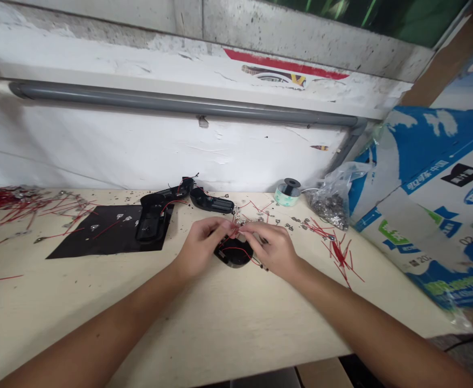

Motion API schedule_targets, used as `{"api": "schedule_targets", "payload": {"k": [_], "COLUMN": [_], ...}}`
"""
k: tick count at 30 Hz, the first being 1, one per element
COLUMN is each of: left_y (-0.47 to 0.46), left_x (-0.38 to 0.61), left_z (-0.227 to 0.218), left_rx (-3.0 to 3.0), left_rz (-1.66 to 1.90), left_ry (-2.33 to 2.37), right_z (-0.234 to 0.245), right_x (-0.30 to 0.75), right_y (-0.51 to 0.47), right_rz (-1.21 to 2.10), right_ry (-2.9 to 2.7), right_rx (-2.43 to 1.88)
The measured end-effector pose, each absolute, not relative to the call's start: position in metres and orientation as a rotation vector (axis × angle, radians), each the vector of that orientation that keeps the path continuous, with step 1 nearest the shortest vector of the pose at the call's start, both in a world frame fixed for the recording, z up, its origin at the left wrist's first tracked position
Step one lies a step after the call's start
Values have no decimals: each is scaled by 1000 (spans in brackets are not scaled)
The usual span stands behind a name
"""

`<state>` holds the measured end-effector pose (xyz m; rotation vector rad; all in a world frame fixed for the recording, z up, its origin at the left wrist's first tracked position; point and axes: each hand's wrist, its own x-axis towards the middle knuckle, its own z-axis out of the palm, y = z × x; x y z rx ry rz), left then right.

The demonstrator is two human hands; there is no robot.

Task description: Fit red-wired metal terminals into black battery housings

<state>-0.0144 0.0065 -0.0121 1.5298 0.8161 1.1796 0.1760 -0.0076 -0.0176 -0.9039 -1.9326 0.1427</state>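
White wall [139, 145] rises behind a cream surface [220, 318] strewn with loose red wires [337, 256] and metal terminals [291, 226]. Just above a black plastic piece [233, 256], my left hand [199, 249] and right hand [269, 249] pinch a red wire [233, 233].

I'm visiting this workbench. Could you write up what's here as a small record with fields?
Left hand: pinching thin red wires
Right hand: pinching beside it, at the same wires
Below hands: round black plastic part
Also on bench: black sheet, tape spool, plastic bag of metal pieces
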Motion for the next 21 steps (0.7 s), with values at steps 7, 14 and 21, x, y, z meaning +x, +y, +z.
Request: {"api": "schedule_targets", "payload": {"k": [7,14,21], "left_y": [3,8,3], "left_x": [-10,-12,-10], "left_z": [-16,-22,-20], "left_rx": [1870,2218,2259], "left_rz": [1249,1284,1219], "left_ry": [963,1042,1145], "right_z": [-18,-19,-20], "right_x": [176,172,172], "right_y": [-10,-8,-7], "right_rz": [217,582,679], "right_ry": [-1959,-1689,-1689], "right_rx": [-844,-1004,-1010]}}
